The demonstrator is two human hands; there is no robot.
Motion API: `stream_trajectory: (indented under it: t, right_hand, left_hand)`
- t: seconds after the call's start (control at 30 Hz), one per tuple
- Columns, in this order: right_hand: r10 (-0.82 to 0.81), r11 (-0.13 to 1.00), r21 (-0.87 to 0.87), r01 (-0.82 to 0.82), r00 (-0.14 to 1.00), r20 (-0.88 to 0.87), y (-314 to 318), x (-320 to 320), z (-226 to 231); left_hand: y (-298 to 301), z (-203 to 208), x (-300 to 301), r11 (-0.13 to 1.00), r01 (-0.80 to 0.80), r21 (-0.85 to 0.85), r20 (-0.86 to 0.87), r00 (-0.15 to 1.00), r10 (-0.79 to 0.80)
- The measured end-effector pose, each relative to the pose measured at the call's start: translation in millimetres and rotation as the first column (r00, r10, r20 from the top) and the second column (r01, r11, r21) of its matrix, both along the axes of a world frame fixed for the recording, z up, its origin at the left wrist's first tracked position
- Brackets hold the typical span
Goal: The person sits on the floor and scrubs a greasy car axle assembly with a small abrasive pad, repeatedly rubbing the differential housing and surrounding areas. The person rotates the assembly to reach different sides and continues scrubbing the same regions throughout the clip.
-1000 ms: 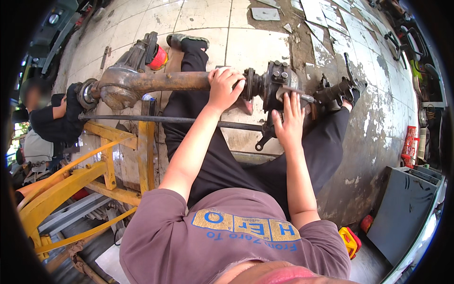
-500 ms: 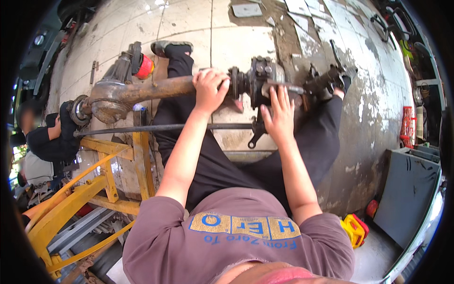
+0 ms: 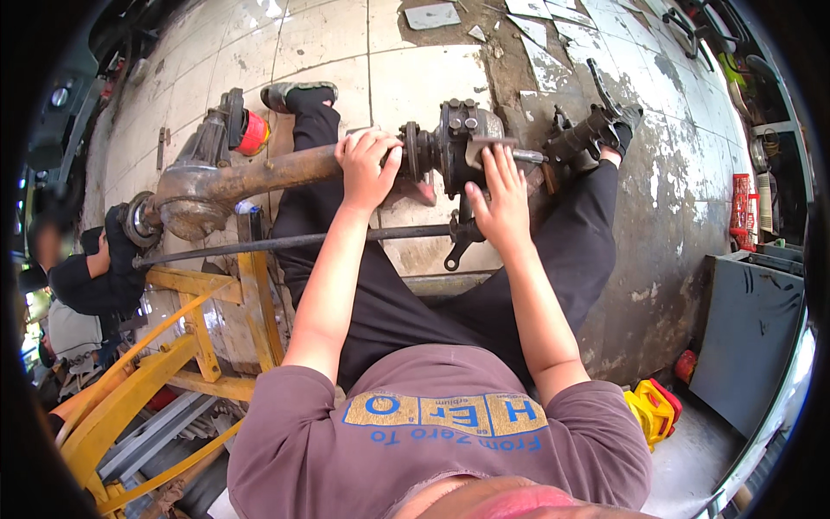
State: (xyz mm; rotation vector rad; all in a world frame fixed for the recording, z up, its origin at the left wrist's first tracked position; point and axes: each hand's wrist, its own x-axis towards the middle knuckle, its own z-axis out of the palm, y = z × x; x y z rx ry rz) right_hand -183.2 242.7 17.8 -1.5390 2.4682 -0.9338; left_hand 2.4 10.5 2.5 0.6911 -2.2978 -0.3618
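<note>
A rusty axle housing point(image 3: 281, 170) lies across in front of me, its round bulge at the left. My left hand point(image 3: 367, 164) wraps its fingers over the tube near the right end. Just beyond it sits a dark hub with bolts point(image 3: 456, 143). My right hand point(image 3: 501, 199) has its fingers stretched out, their tips against a flat metal piece point(image 3: 478, 151) at the hub; the fingers partly hide this piece. A short metal rod point(image 3: 527, 156) sticks out to the right of those fingertips. Below the axle runs a long dark rod point(image 3: 346, 238), ending at a knuckle arm point(image 3: 458, 251).
At the lower left stands a yellow metal frame point(image 3: 203, 337). Another person point(image 3: 86, 251) sits at the axle's left end. A red can point(image 3: 252, 134) rests by a metal casting point(image 3: 203, 134). Broken tiles point(image 3: 545, 65) lie ahead; a grey cabinet point(image 3: 748, 333) stands right.
The view has shifted slightly, so the axle appears a little farther left. The flat metal piece under my right fingertips sits at a different tilt. My left hand keeps its place on the tube.
</note>
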Motion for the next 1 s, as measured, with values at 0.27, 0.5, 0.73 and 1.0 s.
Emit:
stream_trajectory:
  t: [0.27, 0.5, 0.73, 1.0]
  right_hand:
    - [0.013, 1.0, 0.004, -0.013, 0.999, -0.034, -12.4, -9.3, 7.1]
    - [-0.015, 1.0, 0.027, 0.016, 1.0, -0.027, 5.4, 7.0, -8.0]
    - [-0.02, 1.0, 0.017, 0.021, 0.999, -0.043, 2.0, 9.1, -6.5]
    - [-0.038, 0.999, 0.01, 0.039, 0.998, -0.041, -15.0, -3.9, 2.1]
  left_hand:
    - [-2.6, 0.0, -1.4, 1.0, 0.009, 0.004, -0.018, 1.0, -0.009]
    - [-3.7, -1.3, -1.5, 1.0, 0.005, -0.02, 0.029, 1.0, -0.004]
    - [-2.1, 0.2, -0.4, 1.0, -0.005, -0.007, 0.032, 0.999, 0.005]
    - [-1.9, -2.2, -2.0, 1.0, -0.009, 0.005, -0.015, 1.0, 0.009]
